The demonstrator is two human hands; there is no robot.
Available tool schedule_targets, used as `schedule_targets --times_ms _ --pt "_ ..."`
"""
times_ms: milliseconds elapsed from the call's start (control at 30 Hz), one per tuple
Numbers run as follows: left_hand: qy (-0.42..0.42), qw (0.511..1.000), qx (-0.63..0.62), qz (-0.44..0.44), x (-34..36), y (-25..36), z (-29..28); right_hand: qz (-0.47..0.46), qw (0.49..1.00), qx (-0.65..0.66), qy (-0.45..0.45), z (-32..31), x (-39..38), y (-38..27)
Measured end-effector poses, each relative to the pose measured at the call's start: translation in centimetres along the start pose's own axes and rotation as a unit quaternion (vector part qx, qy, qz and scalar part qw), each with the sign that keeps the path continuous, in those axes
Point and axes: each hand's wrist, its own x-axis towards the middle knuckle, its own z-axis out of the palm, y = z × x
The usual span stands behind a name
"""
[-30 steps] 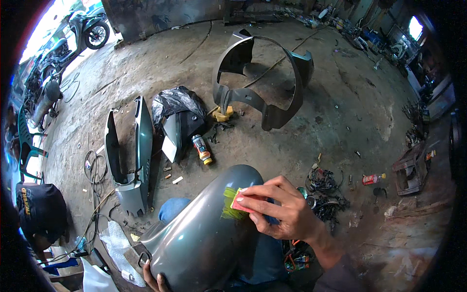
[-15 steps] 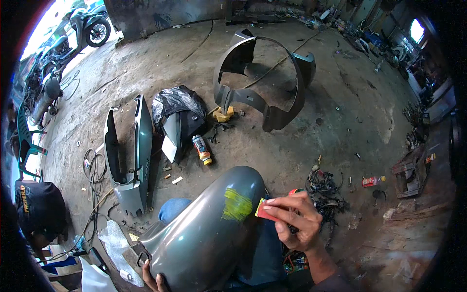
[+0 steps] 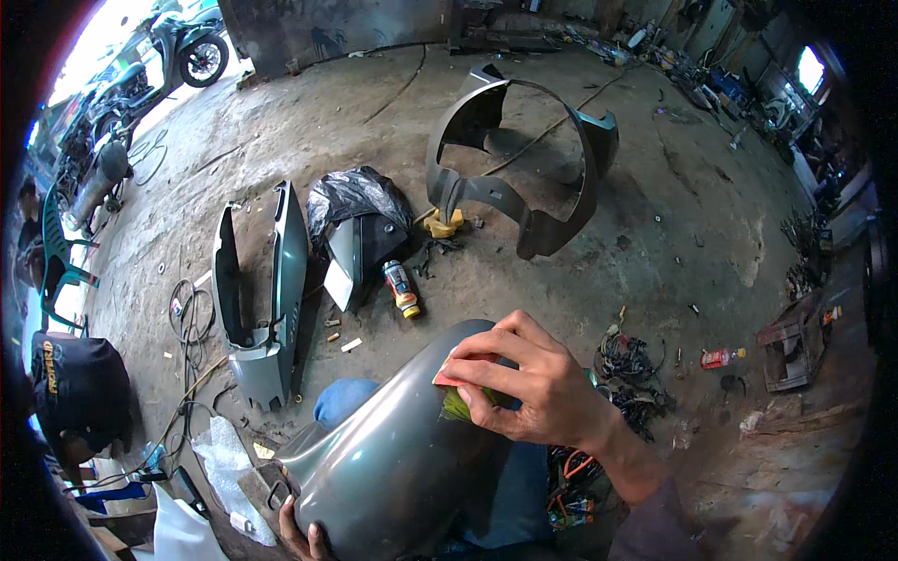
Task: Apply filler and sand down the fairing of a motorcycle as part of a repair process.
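My right hand (image 3: 524, 383) is closed on a small red pad (image 3: 449, 378), pressed to the curved, glossy grey body panel (image 3: 374, 477) at the bottom centre. A streaky yellow-green patch (image 3: 456, 404) shows on the panel's upper right, partly hidden under my fingers. At the panel's lower left edge, the fingers of my left hand (image 3: 299, 528) curl round it; the rest of that hand is hidden. Blue denim (image 3: 346, 402) of my clothing shows behind and below the panel.
Loose fairing pieces (image 3: 262, 365), a large dark frame-like panel (image 3: 571, 215), a bottle (image 3: 400, 290), cable tangles (image 3: 622, 360) and a wooden crate (image 3: 786, 346) lie about. Someone in black (image 3: 79, 393) bends at left, near a green chair (image 3: 61, 280), another person (image 3: 30, 224) and motorbikes (image 3: 187, 56).
My right hand lifted the pad off to the right of the patch, uncovering it, then came back up and left onto it. The surroundings shifted slightly right in the picture.
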Motion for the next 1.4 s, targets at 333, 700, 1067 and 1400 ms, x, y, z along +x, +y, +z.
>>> schedule_targets --times_ms 333,700,1067,1400 --pt "0.006 1.000 -0.010 0.008 0.5 -0.4 0.4 0.053 0.998 -0.016 0.000 -1.3 -2.4 -1.2" --pt "0.022 0.998 -0.037 0.044 0.5 0.6 0.2 -0.013 1.000 0.012 -0.008 0.1 0.7 0.1" --pt "-0.006 1.000 -0.005 0.012 0.4 -0.4 0.2 0.037 0.999 -0.021 -0.012 -1.4 -2.0 -1.1" --pt "-0.009 1.000 -0.023 -0.008 0.1 -0.2 0.4 0.096 0.990 -0.037 0.098 0.9 -7.2 -1.5"
